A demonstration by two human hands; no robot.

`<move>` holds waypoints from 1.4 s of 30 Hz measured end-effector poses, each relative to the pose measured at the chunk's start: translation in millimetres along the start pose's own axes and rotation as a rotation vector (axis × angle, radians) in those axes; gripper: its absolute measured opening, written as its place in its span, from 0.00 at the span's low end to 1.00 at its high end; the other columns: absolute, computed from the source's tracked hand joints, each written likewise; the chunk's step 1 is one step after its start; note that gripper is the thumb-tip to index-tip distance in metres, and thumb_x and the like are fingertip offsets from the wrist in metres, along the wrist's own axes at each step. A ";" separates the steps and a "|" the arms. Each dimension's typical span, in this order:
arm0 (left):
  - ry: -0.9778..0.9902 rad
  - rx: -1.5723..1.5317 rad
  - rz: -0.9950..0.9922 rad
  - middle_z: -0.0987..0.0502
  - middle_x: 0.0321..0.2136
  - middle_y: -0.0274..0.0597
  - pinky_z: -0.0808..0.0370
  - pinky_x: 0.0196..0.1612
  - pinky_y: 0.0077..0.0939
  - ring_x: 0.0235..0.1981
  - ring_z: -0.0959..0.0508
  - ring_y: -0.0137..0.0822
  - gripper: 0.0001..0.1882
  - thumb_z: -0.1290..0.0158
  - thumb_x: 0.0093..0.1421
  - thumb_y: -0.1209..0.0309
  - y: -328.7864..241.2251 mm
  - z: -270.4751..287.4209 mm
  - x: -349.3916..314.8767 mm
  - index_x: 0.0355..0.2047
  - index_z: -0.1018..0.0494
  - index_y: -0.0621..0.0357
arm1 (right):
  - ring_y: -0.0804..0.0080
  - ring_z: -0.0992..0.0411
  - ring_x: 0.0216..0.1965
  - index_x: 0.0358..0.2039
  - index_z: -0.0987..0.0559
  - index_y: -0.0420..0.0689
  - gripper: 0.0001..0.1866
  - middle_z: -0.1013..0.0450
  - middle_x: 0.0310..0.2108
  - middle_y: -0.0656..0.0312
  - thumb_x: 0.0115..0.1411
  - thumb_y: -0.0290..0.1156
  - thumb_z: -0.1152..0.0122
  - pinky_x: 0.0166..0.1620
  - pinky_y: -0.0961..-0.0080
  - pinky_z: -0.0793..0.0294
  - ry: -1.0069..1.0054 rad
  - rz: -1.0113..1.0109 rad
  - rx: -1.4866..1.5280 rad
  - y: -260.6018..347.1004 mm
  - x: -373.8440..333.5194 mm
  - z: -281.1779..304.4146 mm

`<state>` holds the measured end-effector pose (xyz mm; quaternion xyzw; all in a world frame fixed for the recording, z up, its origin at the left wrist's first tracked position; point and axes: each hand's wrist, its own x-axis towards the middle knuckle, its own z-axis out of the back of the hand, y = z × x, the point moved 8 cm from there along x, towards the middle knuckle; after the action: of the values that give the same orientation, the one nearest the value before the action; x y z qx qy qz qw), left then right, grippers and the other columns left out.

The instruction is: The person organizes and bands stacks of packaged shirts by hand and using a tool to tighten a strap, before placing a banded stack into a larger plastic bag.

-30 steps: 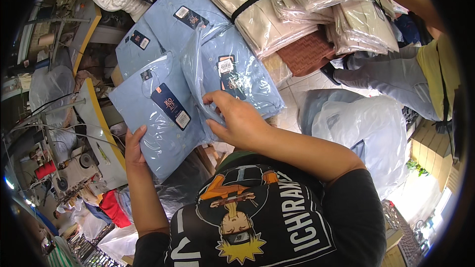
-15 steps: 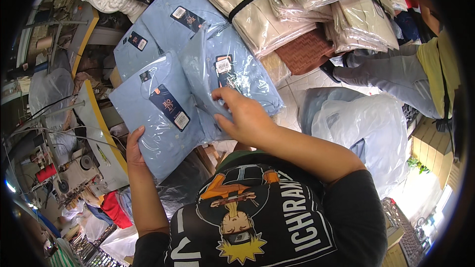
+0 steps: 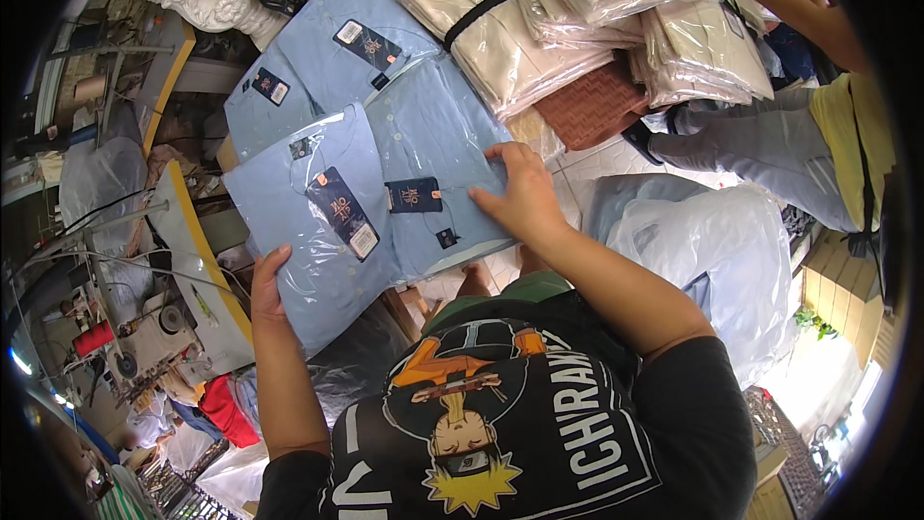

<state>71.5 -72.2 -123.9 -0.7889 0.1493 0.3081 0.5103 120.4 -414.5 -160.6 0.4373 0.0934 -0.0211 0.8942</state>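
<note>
My right hand (image 3: 520, 195) lies flat on a folded light blue shirt in a clear bag (image 3: 435, 159) with a dark hang tag, fingers gripping its right edge. My left hand (image 3: 268, 284) holds the lower left edge of a second bagged light blue shirt (image 3: 313, 231), which lies beside and partly under the first. Two more bagged blue shirts (image 3: 332, 63) lie behind them in the pile.
Bundles of cream and white bagged shirts (image 3: 597, 10) are stacked at the back right, some strapped with a black band. Another person (image 3: 770, 149) in grey trousers and a yellow top sits at the right. A sewing machine table (image 3: 173, 260) stands at the left. Clear bags (image 3: 712, 260) lie at the right.
The shirt under my right hand was tilted up on edge; it now lies flat beside the left one. My right hand moved right to its edge. My left hand stayed put.
</note>
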 end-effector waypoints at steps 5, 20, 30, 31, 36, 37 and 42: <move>-0.021 -0.007 0.008 0.25 0.36 0.50 0.22 0.39 0.33 0.34 0.22 0.42 0.23 0.50 0.49 0.77 4.2 8.7 2.2 0.47 0.37 0.69 | 0.48 0.35 0.49 0.49 0.36 0.33 0.39 0.34 0.46 0.41 0.40 0.41 0.32 0.51 0.66 0.35 0.076 -0.228 0.188 -8.5 9.0 -14.0; 0.027 -0.094 -0.052 0.31 0.45 0.58 0.27 0.48 0.41 0.44 0.26 0.49 0.31 0.52 0.49 0.74 -5.1 31.7 -14.8 0.54 0.45 0.72 | 0.38 0.30 0.36 0.45 0.38 0.33 0.28 0.30 0.30 0.34 0.48 0.34 0.40 0.40 0.55 0.31 0.389 -0.019 0.329 120.6 -25.6 -58.2; 0.018 -0.094 -0.056 0.31 0.45 0.60 0.28 0.49 0.43 0.44 0.26 0.50 0.30 0.53 0.50 0.74 -4.6 36.5 -14.5 0.54 0.45 0.74 | 0.37 0.30 0.35 0.45 0.38 0.34 0.27 0.30 0.29 0.34 0.48 0.34 0.41 0.39 0.54 0.32 0.356 -0.004 0.345 123.7 -29.5 -65.3; 0.021 -0.099 -0.055 0.31 0.45 0.60 0.28 0.49 0.43 0.44 0.26 0.50 0.30 0.53 0.50 0.74 -4.9 35.8 -14.6 0.54 0.45 0.74 | 0.38 0.30 0.35 0.45 0.38 0.35 0.27 0.30 0.30 0.34 0.48 0.34 0.41 0.39 0.54 0.32 0.358 -0.002 0.350 124.3 -29.7 -66.3; 0.029 -0.079 -0.069 0.31 0.45 0.60 0.28 0.48 0.43 0.44 0.26 0.50 0.30 0.52 0.50 0.74 -6.9 33.2 -13.0 0.53 0.45 0.74 | 0.40 0.30 0.34 0.45 0.38 0.33 0.25 0.30 0.29 0.36 0.48 0.31 0.42 0.39 0.55 0.32 0.326 -0.010 0.358 121.7 -29.7 -60.2; 0.035 -0.074 -0.068 0.31 0.45 0.60 0.28 0.48 0.43 0.44 0.26 0.50 0.30 0.52 0.50 0.74 -7.2 31.9 -11.8 0.53 0.45 0.74 | 0.40 0.30 0.34 0.45 0.38 0.33 0.26 0.30 0.29 0.36 0.49 0.31 0.42 0.40 0.55 0.32 0.313 -0.011 0.367 118.5 -29.3 -59.1; 0.049 -0.100 -0.026 0.29 0.43 0.58 0.26 0.47 0.40 0.43 0.25 0.48 0.29 0.51 0.50 0.74 -1.5 23.1 -6.6 0.52 0.42 0.73 | 0.42 0.32 0.41 0.43 0.34 0.35 0.29 0.31 0.37 0.37 0.45 0.40 0.37 0.44 0.59 0.32 0.309 -0.135 0.317 81.2 -22.5 -42.1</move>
<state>59.6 -51.3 -125.3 -0.8226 0.1357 0.2893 0.4703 101.7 -332.3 -118.5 0.5630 0.2536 -0.0282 0.7861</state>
